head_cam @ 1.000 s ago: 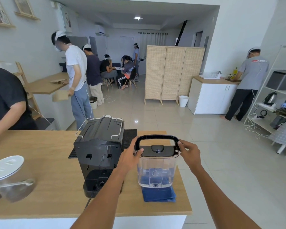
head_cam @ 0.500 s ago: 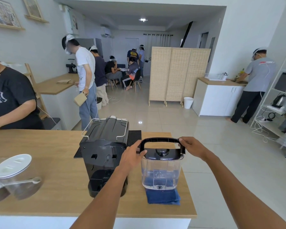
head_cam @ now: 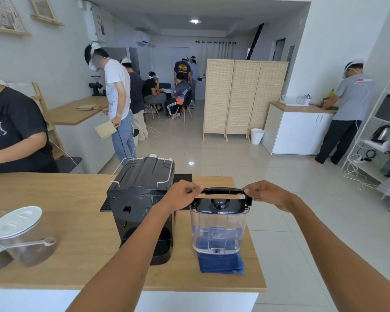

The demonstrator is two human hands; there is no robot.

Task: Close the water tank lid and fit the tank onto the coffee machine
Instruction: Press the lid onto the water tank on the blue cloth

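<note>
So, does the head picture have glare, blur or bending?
Head view: wide-angle bending at the edges, where the white shelf leans; a lamp's glare spot on the floor tiles; the water tank and both hands look sharp; bystanders' faces are blurred.

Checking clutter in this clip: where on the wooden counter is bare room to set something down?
Bare wood lies between the clear lidded jars and the black coffee machine, and along the counter's far left. It is crowded around the clear water tank on its blue cloth.
</note>
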